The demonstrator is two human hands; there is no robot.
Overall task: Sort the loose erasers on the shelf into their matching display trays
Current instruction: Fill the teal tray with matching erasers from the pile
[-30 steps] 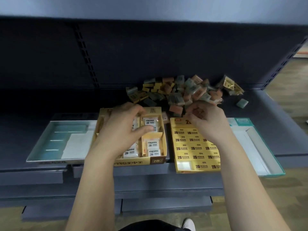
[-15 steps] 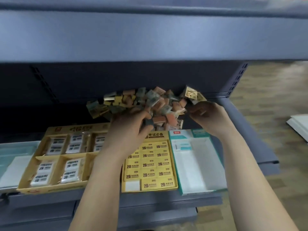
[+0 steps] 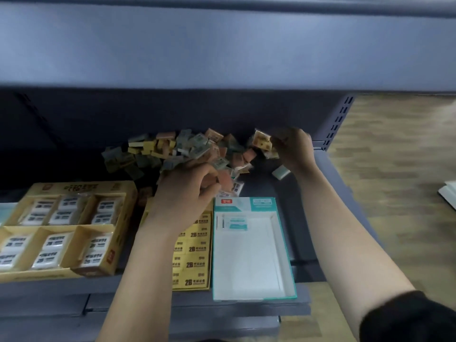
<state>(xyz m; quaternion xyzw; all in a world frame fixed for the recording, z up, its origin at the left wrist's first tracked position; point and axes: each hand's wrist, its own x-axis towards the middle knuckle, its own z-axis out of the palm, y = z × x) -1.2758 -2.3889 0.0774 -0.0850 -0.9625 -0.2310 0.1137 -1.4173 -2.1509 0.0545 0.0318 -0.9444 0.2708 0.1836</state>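
Note:
A heap of loose erasers in grey, yellow and orange wrappers lies at the back of the dark shelf. My left hand is curled at the heap's front edge, its fingers closed round a few erasers. My right hand pinches a yellow-wrapped eraser at the heap's right end. A pale green eraser lies alone below that hand. In front stand a compartmented yellow tray with white erasers, a flat yellow 2B tray and a teal-edged white tray holding one eraser.
The upper shelf's front edge overhangs the heap closely. The shelf's right upright with slots stands just beyond my right hand. Wooden floor lies to the right. Another tray's corner shows at the far left.
My view swung right and closer to the shelf. My left hand left the compartmented tray and reached into the heap. My right hand moved further right and pinched the yellow-wrapped eraser.

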